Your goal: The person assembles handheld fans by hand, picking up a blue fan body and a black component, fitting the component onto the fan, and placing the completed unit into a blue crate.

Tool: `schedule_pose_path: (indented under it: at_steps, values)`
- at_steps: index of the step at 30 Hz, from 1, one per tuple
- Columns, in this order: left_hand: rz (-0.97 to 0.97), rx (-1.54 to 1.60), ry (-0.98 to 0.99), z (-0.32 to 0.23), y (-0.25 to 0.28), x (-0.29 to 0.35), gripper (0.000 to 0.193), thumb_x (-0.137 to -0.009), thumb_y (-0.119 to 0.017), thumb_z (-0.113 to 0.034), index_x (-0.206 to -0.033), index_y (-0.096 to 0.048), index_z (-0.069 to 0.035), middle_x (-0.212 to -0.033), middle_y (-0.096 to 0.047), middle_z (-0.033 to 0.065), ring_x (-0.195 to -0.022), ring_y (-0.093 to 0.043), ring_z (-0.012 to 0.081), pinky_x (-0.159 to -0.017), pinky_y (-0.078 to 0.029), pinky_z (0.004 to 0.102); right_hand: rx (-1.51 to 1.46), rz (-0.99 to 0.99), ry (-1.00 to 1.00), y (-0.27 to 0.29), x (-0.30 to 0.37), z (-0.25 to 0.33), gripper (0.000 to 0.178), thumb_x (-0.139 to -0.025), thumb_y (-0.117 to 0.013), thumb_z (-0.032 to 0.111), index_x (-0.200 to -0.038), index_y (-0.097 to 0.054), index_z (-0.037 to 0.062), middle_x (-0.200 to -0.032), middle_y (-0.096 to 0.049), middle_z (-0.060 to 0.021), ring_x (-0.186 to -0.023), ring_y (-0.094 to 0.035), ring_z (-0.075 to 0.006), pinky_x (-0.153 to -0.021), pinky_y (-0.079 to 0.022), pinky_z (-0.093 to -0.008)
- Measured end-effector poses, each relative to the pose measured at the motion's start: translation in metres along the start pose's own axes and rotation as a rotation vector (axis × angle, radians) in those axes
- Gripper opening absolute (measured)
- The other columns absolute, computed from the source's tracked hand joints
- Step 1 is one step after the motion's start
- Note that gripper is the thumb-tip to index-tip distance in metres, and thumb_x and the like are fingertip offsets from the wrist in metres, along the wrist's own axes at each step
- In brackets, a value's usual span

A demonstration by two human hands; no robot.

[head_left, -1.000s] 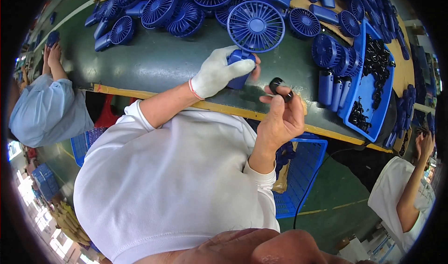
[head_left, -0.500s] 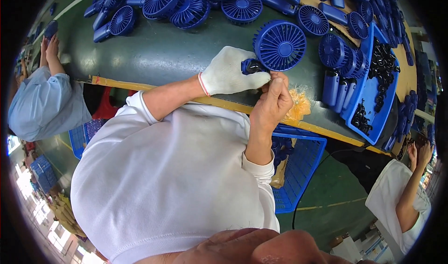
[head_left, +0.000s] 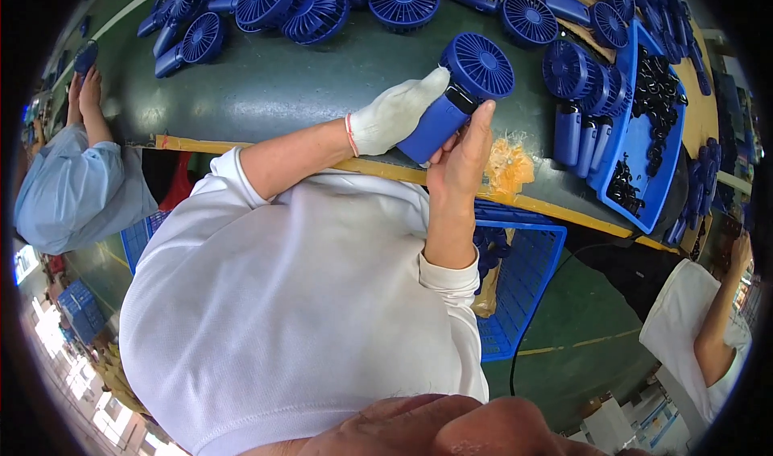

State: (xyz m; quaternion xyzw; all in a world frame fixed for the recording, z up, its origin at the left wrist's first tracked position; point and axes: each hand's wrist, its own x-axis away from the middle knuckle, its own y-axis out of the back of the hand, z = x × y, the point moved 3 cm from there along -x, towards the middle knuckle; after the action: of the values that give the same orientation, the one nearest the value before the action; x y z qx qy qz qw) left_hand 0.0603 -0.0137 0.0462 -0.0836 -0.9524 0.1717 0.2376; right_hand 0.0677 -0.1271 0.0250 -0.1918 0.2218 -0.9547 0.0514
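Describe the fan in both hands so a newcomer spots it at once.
Start at the yellow-edged green table; at its near side are a gloved left hand and a bare right hand. Between them is a blue handheld fan with a black piece at its neck. Unlike the fans lying on that table, it is held.

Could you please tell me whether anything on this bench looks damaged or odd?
Yes: by the right hand, a ragged yellowish patch at the near edge of the bench looks frayed, unlike the smooth green surface around it.
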Motion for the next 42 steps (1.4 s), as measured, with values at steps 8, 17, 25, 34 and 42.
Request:
schedule_pose_path:
  at_steps: [8,17,25,34,42]
  values:
    - [0.018,-0.212,-0.078,0.009,-0.017,-0.007,0.062,-0.100,-0.028,-0.051,-0.086,-0.061,0.000,-0.065,-0.062,0.0080,-0.056,-0.061,0.0161,-0.057,-0.050,0.0291,0.107,-0.121,0.180,0.009,0.011,0.022,0.028,-0.085,-0.067,0.021,-0.101,-0.061,-0.0014,-0.079,-0.061,-0.0052,-0.047,-0.051,-0.0088,-0.034,-0.037,-0.0243]
    - [-0.343,-1.352,-1.008,-0.060,-0.025,-0.068,0.030,-0.084,-0.064,-0.021,-0.108,-0.062,-0.003,-0.114,-0.061,0.0158,-0.110,-0.056,0.0332,-0.096,-0.046,0.0408,0.996,-0.270,0.746,0.064,0.008,0.097,0.026,-0.065,-0.079,0.014,-0.085,-0.068,0.0004,-0.081,-0.067,-0.0140,-0.068,-0.066,-0.0296,-0.064,-0.051,-0.0373]
    - [-0.582,-1.867,-0.839,-0.072,0.003,-0.149,0.050,-0.081,-0.063,-0.023,-0.125,-0.051,-0.003,-0.118,-0.061,0.0142,-0.109,-0.059,0.0306,-0.092,-0.046,0.0434,1.787,-0.384,0.697,0.075,-0.016,0.111,0.028,-0.068,-0.079,0.025,-0.083,-0.070,0.0029,-0.088,-0.063,-0.0095,-0.080,-0.064,-0.0295,-0.065,-0.052,-0.0409]
    - [-0.555,-1.700,-0.694,-0.076,0.002,-0.142,0.051,-0.087,-0.063,-0.041,-0.123,-0.053,-0.007,-0.107,-0.065,0.0167,-0.095,-0.064,0.0365,-0.084,-0.050,0.0459,1.433,-0.552,0.874,0.150,-0.046,0.193,0.017,-0.081,-0.071,0.017,-0.079,-0.069,0.0008,-0.079,-0.063,-0.0165,-0.071,-0.063,-0.0348,-0.068,-0.051,-0.0419]
    - [-0.252,-1.208,-0.385,-0.077,-0.001,-0.062,0.059,-0.070,-0.077,-0.034,-0.114,-0.057,-0.001,-0.102,-0.066,0.0241,-0.099,-0.064,0.0387,-0.086,-0.049,0.0408,1.710,-0.615,0.764,0.212,-0.146,0.239,0.022,-0.079,-0.070,0.022,-0.096,-0.073,0.0082,-0.097,-0.069,-0.0162,-0.093,-0.066,-0.0352,-0.082,-0.052,-0.0461]
